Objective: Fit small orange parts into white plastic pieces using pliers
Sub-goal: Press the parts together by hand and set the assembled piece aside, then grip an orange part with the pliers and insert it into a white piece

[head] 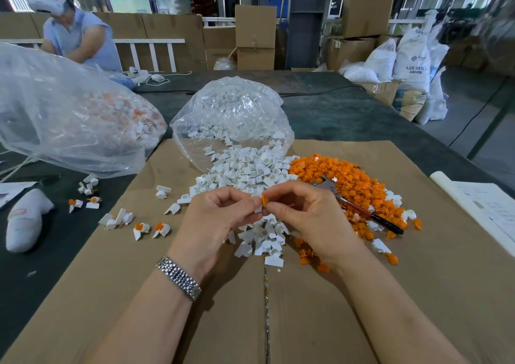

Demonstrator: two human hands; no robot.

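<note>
Two clear bags [231, 118] spill white pieces [245, 168] while both hands, left hand [220, 213] and right hand [309, 216], pinch one orange part [264, 199].

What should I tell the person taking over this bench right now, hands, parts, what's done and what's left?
Left hand pinches a white piece; right hand pinches an orange part against it, not clearly seated.
Pliers lie unused on the orange pile, to the right.
White pile spills from the open bag straight ahead.
Done: a few fitted pieces lie on the cardboard to the left.
Left: both piles remain large; seat this part, then continue.
</note>
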